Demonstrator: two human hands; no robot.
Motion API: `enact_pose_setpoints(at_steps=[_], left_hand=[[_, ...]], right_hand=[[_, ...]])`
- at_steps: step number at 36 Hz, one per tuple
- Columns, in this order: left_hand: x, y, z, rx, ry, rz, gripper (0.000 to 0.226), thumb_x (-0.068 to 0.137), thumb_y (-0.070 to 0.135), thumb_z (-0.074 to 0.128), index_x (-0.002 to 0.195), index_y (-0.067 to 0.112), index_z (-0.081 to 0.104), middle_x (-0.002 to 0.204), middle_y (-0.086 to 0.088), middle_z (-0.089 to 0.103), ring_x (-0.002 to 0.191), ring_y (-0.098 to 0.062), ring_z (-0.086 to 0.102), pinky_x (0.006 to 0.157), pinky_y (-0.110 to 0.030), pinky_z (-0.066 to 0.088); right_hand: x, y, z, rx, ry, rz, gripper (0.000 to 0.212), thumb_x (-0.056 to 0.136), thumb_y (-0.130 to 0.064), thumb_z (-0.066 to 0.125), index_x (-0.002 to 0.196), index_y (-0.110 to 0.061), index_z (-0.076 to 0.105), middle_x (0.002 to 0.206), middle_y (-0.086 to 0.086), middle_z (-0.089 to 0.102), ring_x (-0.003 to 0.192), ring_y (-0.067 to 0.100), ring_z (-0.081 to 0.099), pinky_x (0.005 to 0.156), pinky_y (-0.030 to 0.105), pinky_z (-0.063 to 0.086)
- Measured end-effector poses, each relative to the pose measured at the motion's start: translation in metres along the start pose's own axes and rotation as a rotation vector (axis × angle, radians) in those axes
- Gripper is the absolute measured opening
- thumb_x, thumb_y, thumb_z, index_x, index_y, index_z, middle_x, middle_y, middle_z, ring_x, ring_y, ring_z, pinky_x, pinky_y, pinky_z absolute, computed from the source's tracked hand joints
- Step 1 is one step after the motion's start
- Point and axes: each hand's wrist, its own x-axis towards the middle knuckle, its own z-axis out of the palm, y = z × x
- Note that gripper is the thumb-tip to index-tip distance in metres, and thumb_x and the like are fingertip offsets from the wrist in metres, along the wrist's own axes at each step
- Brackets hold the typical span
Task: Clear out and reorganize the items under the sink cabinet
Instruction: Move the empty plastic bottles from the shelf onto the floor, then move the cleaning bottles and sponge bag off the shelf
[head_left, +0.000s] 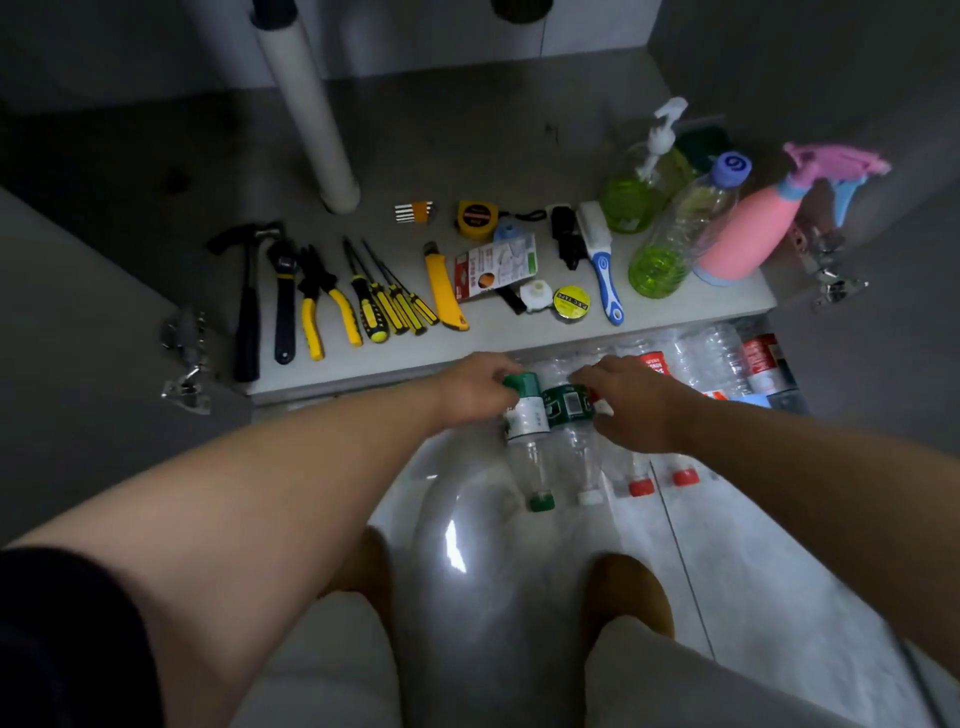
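Bottles: empty clear plastic ones, lying side by side on pale floor tiles (753, 571) just in front of the cabinet floor (363, 358), caps toward the knees. Left hand (475, 387) curled round the far end of the white-labelled bottle (527, 423). Right hand (631, 400) laid over the dark-green-labelled bottle (569, 408), fingers bent; gripping or merely pressing, impossible to tell.

Probably feather-light, thin-walled, quick to crumple and roll, slick on the bare plastic. Best taken round the labelled middle or at the stiff neck below the cap, gently.

Further bottles with red labels (761, 364) just to the right. On the cabinet floor beyond: hammer (249, 301), pliers (322, 306), screwdrivers (384, 301), yellow utility knife (444, 291), PVC tape roll (571, 303), pink spray bottle (748, 228).
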Motion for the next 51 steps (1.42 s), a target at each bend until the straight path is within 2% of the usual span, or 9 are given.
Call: enact_pose_setpoints(at_steps=[4,13,18,21,28,36,41,48,51], left_hand=[[-0.017,0.0,-0.045,0.223,0.017,0.005,0.03,0.099,0.02,0.06,0.128,0.014,0.066,0.13,-0.003,0.064,0.119,-0.021,0.059,0.099,-0.03,0.048],[-0.035,-0.06,-0.123,0.283,0.292,-0.143,0.018,0.096,0.009,0.061,0.111,0.01,0.07,0.116,-0.009,0.066,0.105,-0.022,0.061,0.086,-0.018,0.047],[-0.032,-0.094,-0.14,0.387,0.38,-0.337,0.045,0.095,0.028,0.058,0.139,0.019,0.054,0.145,-0.018,0.044,0.125,-0.04,0.054,0.106,-0.043,0.048],[-0.025,-0.105,-0.141,0.383,0.419,-0.349,0.053,0.098,0.036,0.052,0.149,0.024,0.043,0.15,-0.018,0.036,0.136,-0.04,0.045,0.113,-0.048,0.042],[-0.009,-0.088,-0.12,0.418,0.518,-0.144,0.058,0.089,0.026,0.063,0.145,0.028,0.046,0.145,-0.01,0.041,0.135,-0.035,0.045,0.11,-0.047,0.04],[0.028,-0.015,-0.079,0.417,0.487,0.13,0.05,0.093,0.019,0.06,0.142,0.023,0.05,0.143,-0.009,0.045,0.132,-0.033,0.047,0.109,-0.044,0.042],[0.049,0.034,-0.051,0.375,0.438,0.246,0.045,0.093,0.014,0.059,0.138,0.02,0.052,0.142,-0.009,0.044,0.13,-0.032,0.046,0.107,-0.043,0.042],[0.06,0.088,-0.018,0.327,0.371,0.393,0.038,0.095,0.013,0.057,0.132,0.024,0.054,0.135,-0.003,0.046,0.122,-0.027,0.049,0.099,-0.042,0.046],[0.06,0.099,-0.005,0.306,0.329,0.435,0.035,0.095,0.012,0.059,0.127,0.024,0.057,0.133,-0.001,0.047,0.12,-0.023,0.051,0.097,-0.039,0.047]], right_hand=[[0.011,-0.014,-0.025,-0.035,0.002,-0.015,0.055,0.09,-0.021,0.063,0.143,-0.019,0.048,0.133,0.011,0.056,0.123,0.029,0.053,0.1,0.035,0.046],[0.055,-0.066,-0.05,0.03,0.05,-0.084,0.026,0.095,-0.019,0.055,0.119,-0.016,0.065,0.12,0.009,0.065,0.11,0.028,0.06,0.09,0.033,0.051],[0.077,-0.075,-0.039,0.02,0.129,0.022,0.013,0.092,-0.022,0.057,0.103,-0.014,0.061,0.107,0.011,0.06,0.101,0.031,0.062,0.085,0.039,0.054],[0.084,-0.066,-0.034,0.038,0.243,0.178,0.026,0.094,-0.025,0.055,0.115,-0.009,0.057,0.118,0.016,0.052,0.106,0.036,0.059,0.088,0.041,0.052],[0.083,-0.022,-0.035,0.134,0.405,0.45,0.045,0.091,-0.023,0.06,0.131,-0.005,0.047,0.134,0.02,0.04,0.126,0.041,0.042,0.097,0.047,0.047],[0.045,0.014,-0.056,0.146,0.882,0.378,0.028,0.084,-0.013,0.06,0.11,-0.006,0.05,0.117,0.019,0.047,0.101,0.04,0.051,0.068,0.038,0.038],[0.015,0.056,-0.109,-0.113,1.141,0.511,0.038,0.079,-0.02,0.057,0.112,-0.008,0.045,0.121,0.024,0.046,0.11,0.043,0.046,0.084,0.049,0.043],[0.002,0.136,-0.146,-0.038,0.631,0.637,0.063,0.09,-0.024,0.062,0.148,-0.03,0.037,0.15,0.017,0.031,0.137,0.041,0.031,0.106,0.053,0.038],[0.001,0.147,-0.146,-0.118,0.625,0.609,0.06,0.094,-0.029,0.061,0.149,-0.028,0.036,0.141,0.019,0.04,0.131,0.043,0.038,0.101,0.053,0.042]])
